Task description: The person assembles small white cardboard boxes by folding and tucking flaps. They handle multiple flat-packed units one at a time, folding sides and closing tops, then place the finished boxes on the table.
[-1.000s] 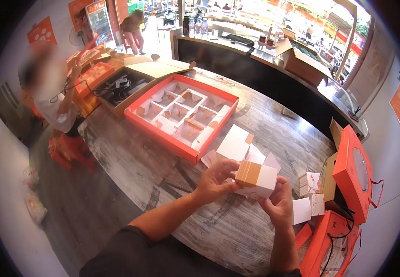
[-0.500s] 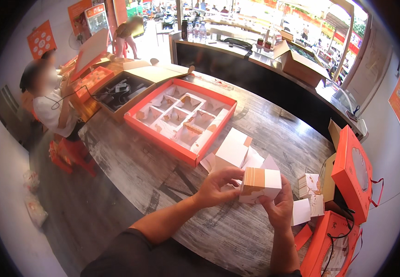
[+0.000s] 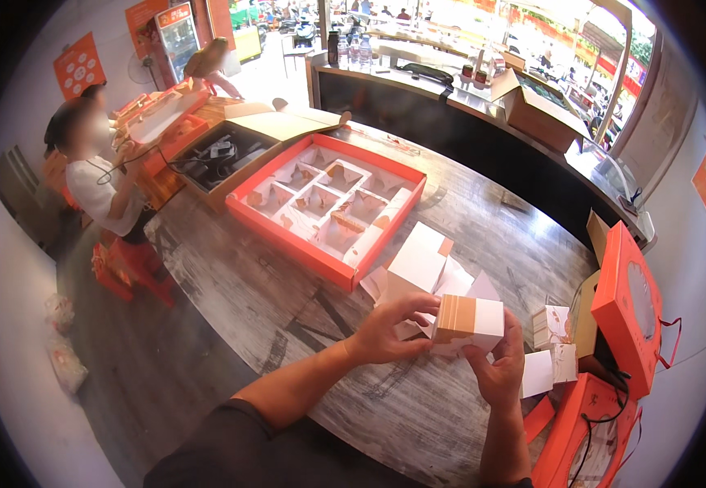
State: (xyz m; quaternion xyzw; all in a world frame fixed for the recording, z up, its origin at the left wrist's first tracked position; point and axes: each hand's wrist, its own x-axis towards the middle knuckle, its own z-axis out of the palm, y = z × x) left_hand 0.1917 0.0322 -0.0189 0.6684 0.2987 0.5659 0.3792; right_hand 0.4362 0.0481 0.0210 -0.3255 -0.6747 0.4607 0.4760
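Observation:
Between my hands, above the table, is a small white cardboard box [image 3: 486, 315] with a tan printed side. My right hand [image 3: 499, 366] grips its right side, with the thumb along the lower front. The fingers and thumb of my left hand [image 3: 385, 329] close on its left end. Just beyond lies a larger white carton [image 3: 420, 254], also with a tan patch, and white folded card pieces [image 3: 454, 279] beside it. A red tray box [image 3: 297, 254] with white dividers sits further away on the left; its compartments hold folded card.
Small white boxes [image 3: 551, 321] and red gift boxes [image 3: 613, 297] with cords stand on the right. A brown carton [image 3: 243, 180] holding black cables is at the far left of the grey wooden table [image 3: 288, 358]. Other people work beyond it, near red stools [image 3: 129, 268].
The view has shifted slightly, so the scene sits a little further right. My hands keep their hold on the small box. In the background, a person bends lower and a red lid is lowered.

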